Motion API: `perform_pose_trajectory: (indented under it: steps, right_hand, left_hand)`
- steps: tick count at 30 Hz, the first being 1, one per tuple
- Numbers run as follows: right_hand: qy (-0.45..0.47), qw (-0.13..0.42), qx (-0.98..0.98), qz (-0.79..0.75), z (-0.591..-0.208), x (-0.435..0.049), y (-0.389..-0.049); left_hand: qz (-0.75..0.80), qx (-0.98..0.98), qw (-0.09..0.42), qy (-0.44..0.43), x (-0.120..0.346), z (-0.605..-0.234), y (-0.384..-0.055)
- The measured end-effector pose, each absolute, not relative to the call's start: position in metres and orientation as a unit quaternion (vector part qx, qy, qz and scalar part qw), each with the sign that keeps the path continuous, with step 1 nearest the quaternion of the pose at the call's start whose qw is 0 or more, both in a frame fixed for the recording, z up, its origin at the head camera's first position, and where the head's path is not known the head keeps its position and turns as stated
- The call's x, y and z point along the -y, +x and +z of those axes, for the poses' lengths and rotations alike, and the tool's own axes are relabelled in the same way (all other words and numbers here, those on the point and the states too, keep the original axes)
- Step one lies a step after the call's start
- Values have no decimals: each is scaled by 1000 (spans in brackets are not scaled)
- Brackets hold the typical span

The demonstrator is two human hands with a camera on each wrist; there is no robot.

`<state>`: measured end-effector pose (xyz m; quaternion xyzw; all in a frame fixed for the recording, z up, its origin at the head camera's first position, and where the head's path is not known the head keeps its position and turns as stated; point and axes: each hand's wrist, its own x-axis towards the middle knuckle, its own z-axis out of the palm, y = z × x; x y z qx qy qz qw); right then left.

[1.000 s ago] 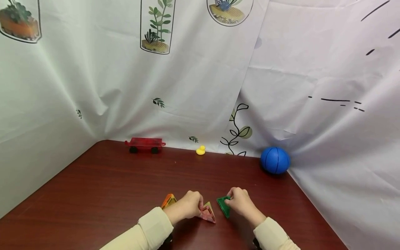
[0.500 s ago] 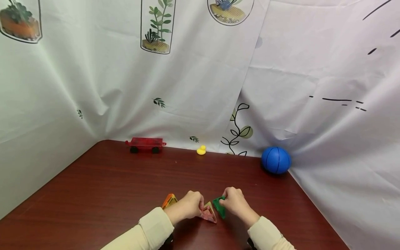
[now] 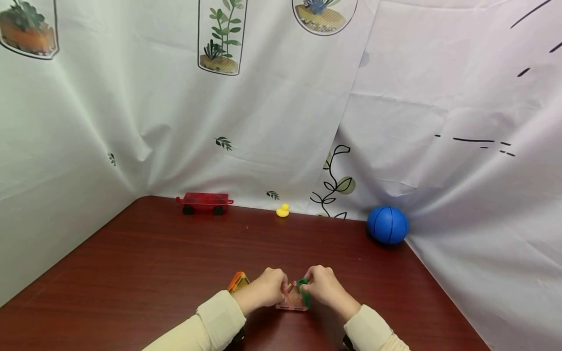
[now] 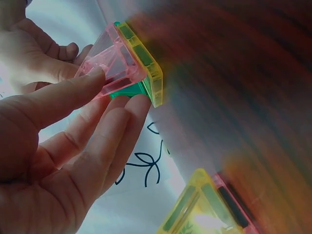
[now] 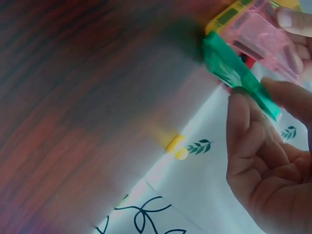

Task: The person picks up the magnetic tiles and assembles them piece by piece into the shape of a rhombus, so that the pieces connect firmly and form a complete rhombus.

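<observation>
In the middle front of the table, my left hand (image 3: 263,288) grips a clear pink triangular magnetic tile (image 4: 117,73) between thumb and fingers. A yellow tile (image 4: 148,66) stands along the pink tile's edge, on the table side. My right hand (image 3: 327,290) pinches a green triangular tile (image 5: 239,73) between thumb and fingertips. The green tile's lower end meets the yellow and pink pieces in the right wrist view, and it leans at an angle to the pink one. Both hands are close together, partly hiding the pieces in the head view.
Left of my left hand stands another tile piece, orange and yellow (image 3: 237,281), partly hidden by the wrist. Along the back edge of the brown table (image 3: 175,253) are a red wheeled wagon base (image 3: 204,201), a yellow duck (image 3: 283,210) and a blue ball (image 3: 388,225). White printed cloth hangs behind.
My right hand has moved left, bringing the green tile against the pink and yellow pieces. The pink tile's visible outline has shifted, while my left hand has stayed nearly in place.
</observation>
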<state>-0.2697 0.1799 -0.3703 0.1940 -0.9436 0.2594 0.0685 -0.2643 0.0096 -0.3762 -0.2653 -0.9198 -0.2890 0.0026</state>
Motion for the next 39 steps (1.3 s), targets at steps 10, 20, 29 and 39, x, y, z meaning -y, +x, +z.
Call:
perform_pose_trajectory:
  steps: [10, 20, 29, 39]
  right_hand:
    - [212, 34, 940, 264, -365, -181, -267]
    - [222, 29, 939, 262, -361, -185, -264]
    - [224, 24, 940, 256, -361, -186, -264]
    - [224, -16, 940, 256, -360, -185, -263]
  left_hand:
    - [-282, 920, 22, -273, -10, -375, -264]
    - [-286, 921, 16, -265, -10, -375, -264]
    - [-307, 917, 11, -253, -2, -369, -267]
    - [-328, 916, 25, -231, 20, -351, -274]
